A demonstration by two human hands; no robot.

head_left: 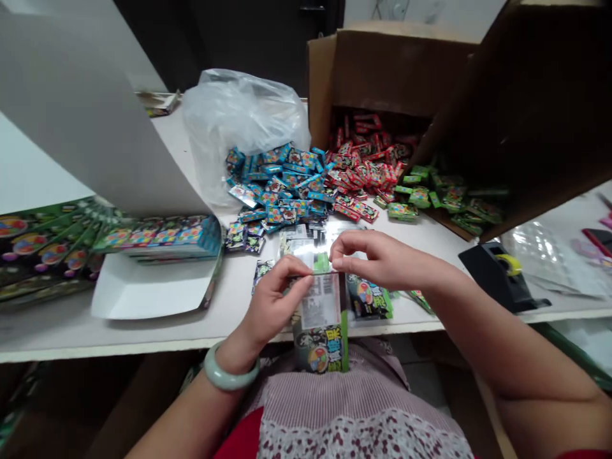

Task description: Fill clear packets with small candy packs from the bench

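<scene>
Black-and-green printed plastic pouch with a pale label panel (319, 349) was what I had at the lower middle of the frame, its top edge at the front of the white table (268, 322) and its lower part hanging over the lap. From my remote seat I saw the left hand (277, 296) with a narrow grip, thumb and forefinger pinching the pouch's upper left corner. The right hand (382, 258) had its thumb and forefinger close together at the upper right corner; I could not tell whether any film was caught between them.

I judged this pouch to be in mid-handling, neither released nor set aside. A second pouch with a similar print (368, 298) lay under the right hand, just beside the first. Plenty seemed left: loose blue foil packets (287, 182) in the upper middle, red packets (366, 175) spilling from a brown cardboard box (394, 73), and green packets (414, 194) toward the right. In the left of the frame, a white-lined printed paperboard box (153, 296) held a row of upright colourful packs (160, 236); whether those counted as finished pieces, I could not say. The pouch's contents were hidden from me too.
</scene>
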